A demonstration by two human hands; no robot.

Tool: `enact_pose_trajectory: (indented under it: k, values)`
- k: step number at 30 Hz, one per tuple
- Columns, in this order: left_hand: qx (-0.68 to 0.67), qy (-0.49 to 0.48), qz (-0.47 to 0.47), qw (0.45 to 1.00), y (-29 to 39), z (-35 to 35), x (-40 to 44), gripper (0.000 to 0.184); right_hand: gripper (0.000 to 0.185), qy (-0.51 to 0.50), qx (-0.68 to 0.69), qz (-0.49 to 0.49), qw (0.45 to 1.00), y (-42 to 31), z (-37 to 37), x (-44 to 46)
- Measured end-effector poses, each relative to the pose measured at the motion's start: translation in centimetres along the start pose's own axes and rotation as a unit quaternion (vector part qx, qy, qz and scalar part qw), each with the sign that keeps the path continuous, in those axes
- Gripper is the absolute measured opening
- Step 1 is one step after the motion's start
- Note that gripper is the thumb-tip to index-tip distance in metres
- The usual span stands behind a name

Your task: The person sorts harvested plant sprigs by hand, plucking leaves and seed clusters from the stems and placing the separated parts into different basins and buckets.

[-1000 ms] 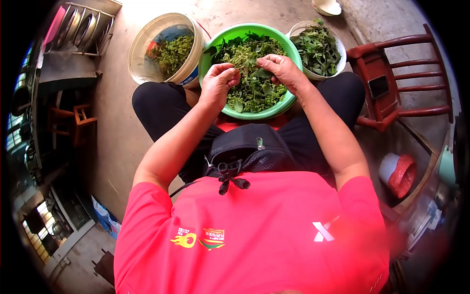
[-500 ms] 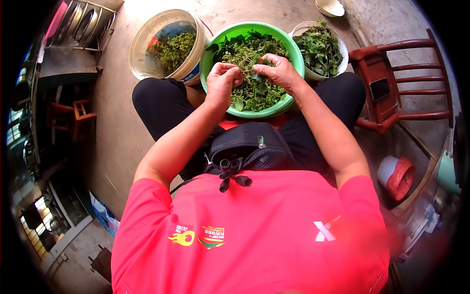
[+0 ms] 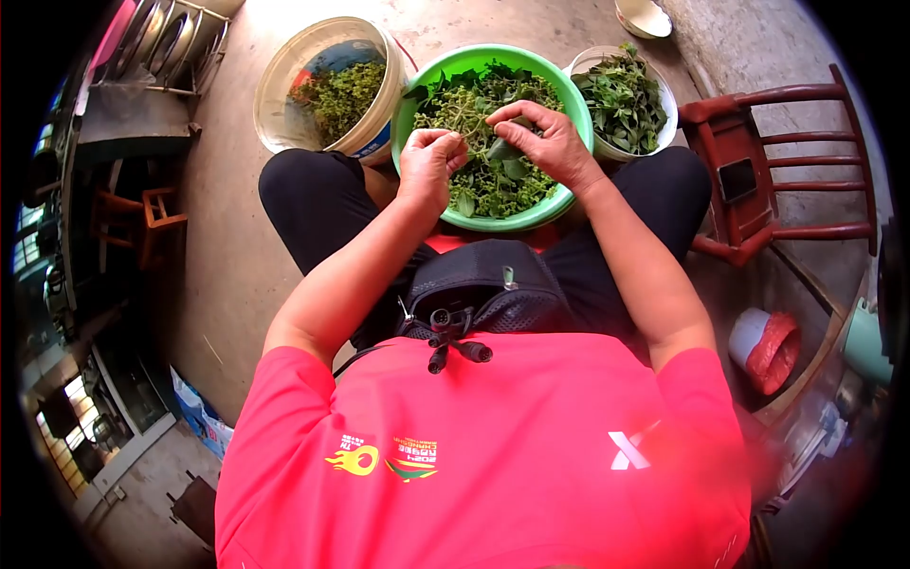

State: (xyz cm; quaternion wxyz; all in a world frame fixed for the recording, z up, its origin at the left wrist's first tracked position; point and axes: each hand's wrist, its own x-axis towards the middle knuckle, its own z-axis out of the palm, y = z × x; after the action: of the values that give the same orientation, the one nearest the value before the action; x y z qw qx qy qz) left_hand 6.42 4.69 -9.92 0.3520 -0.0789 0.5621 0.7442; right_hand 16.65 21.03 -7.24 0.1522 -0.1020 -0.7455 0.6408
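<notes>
Both hands are over a green basin [image 3: 581, 114] that holds green sprigs [image 3: 517, 199] with small buds and broad leaves. My left hand [image 3: 431, 169] is closed in a pinch on a thin sprig, whose stem shows faintly by the fingertips. To its right, my right hand [image 3: 552, 144] is curled, thumb and forefinger close together, with dark green leaves [image 3: 504, 150] at its fingers and under the palm. The fingers partly cover those leaves, and the hand hides some of the heap below.
Left of the basin, a tilted white bucket [image 3: 270, 100] holds budded sprigs. A white bucket [image 3: 671, 123] on the right holds leafy greens. A wooden chair [image 3: 730, 213] bears a dark phone-like slab [image 3: 737, 180]. A pale bowl [image 3: 645, 17] lies farther off.
My right hand has shifted slightly right and its fingers have lifted from the sprig, with leaves now showing beneath them. My left hand stays pinched in nearly the same place.
</notes>
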Motion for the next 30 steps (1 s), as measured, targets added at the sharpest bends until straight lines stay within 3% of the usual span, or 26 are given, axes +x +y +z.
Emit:
enact_pose_trajectory:
  k: [2,3,6,10,16,19,20,23,26,28,30]
  values:
    - [0.020,-0.017,0.005,1.000,-0.2,0.3,-0.5,0.015,0.016,0.017,-0.190,-0.085,0.978,0.5,0.9,-0.1]
    - [0.027,-0.025,-0.003,0.999,-0.1,0.6,-0.8,0.014,0.015,0.018,-0.283,-0.078,0.956,0.6,1.1,-0.2]
    - [0.037,-0.034,-0.004,0.999,0.2,1.2,-1.4,0.013,0.013,-0.011,-0.381,-0.066,0.922,0.9,1.0,-0.2]
    - [0.018,-0.049,-0.019,0.998,0.1,0.9,-1.5,0.013,0.015,-0.014,-0.410,-0.064,0.910,1.1,1.2,-0.1]
    - [-0.005,-0.063,-0.019,0.998,-0.3,1.2,-1.8,0.012,0.027,0.004,-0.424,0.036,0.905,2.0,1.7,-0.3]
    - [-0.018,-0.077,-0.020,0.997,-0.4,1.2,-1.7,0.013,0.029,0.032,-0.210,0.157,0.965,3.0,1.1,0.0]
    - [-0.025,-0.090,-0.024,0.995,-0.5,1.2,-1.6,0.013,0.029,0.032,-0.210,0.156,0.965,3.5,1.3,-0.1]
    - [-0.060,-0.091,-0.036,0.993,-0.2,1.2,-1.2,0.013,0.021,0.062,0.141,0.204,0.967,3.6,1.4,-0.5]
    - [-0.070,-0.061,-0.042,0.995,1.0,0.5,-0.4,0.010,0.016,0.076,0.211,0.262,0.939,2.0,-0.5,-0.2]
    - [-0.073,-0.054,-0.049,0.995,1.8,-0.1,-0.2,0.010,0.012,0.150,0.235,0.250,0.927,1.3,-1.4,0.1]
    - [-0.083,-0.046,-0.052,0.994,2.0,-0.5,-0.2,0.010,0.011,0.129,0.251,0.250,0.926,1.3,-2.6,0.0]
